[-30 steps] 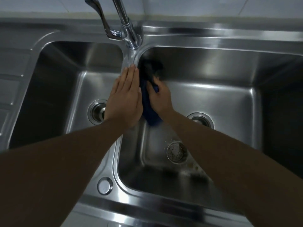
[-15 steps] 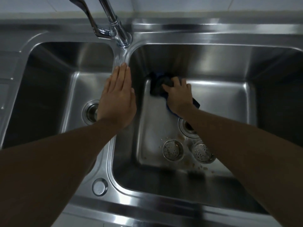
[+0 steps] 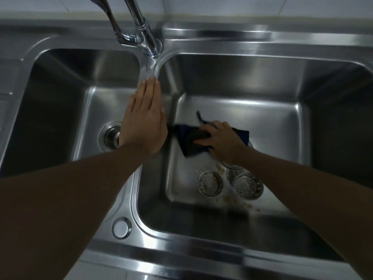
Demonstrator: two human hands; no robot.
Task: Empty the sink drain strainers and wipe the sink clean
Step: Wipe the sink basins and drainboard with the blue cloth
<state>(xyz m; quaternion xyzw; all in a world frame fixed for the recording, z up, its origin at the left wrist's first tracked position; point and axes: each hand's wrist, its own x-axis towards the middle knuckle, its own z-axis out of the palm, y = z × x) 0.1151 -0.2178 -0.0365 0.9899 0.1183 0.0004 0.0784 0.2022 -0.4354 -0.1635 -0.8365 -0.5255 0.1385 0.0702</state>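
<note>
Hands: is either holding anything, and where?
Right hand grips the cloth near its bunched middle; left hand rests flat on the divider, empty.

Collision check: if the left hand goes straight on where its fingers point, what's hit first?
Probably the chrome faucet base, straight ahead of the left hand lying flat on the steel divider ridge; only bare steel shows in between.

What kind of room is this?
Most likely a kitchen: there's a steel double sink, a tall tap behind the divider, and two drain strainers lying inside it.
</note>
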